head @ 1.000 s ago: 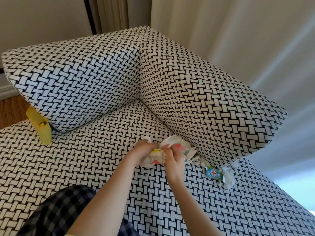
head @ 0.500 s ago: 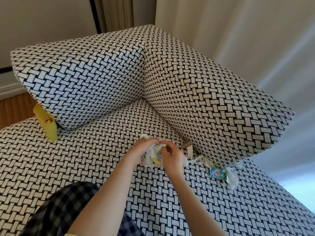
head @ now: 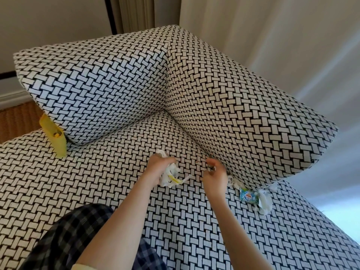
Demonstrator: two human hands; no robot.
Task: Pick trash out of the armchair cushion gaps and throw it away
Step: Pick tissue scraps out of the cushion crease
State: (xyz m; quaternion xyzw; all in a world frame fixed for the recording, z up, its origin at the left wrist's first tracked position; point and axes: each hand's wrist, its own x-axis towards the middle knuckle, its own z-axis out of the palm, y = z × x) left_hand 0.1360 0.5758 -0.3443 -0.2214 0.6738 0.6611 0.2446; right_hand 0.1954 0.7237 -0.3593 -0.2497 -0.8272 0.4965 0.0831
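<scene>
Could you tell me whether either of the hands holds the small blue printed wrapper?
No, the small blue printed wrapper lies on the woven-pattern seat, apart from the right hand.

On the seat cushion (head: 97,182), the left back cushion (head: 93,90) and right back cushion (head: 243,114) meet at the far corner. A wrapper (head: 54,139) pokes from under the left, a sweet packet (head: 249,197) and paper shreds (head: 265,204) from under the right

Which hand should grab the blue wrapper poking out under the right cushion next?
Right. The right hand looks free and is nearest the blue wrapper; the left hand is full, gripping a wad of crumpled wrappers.
</scene>
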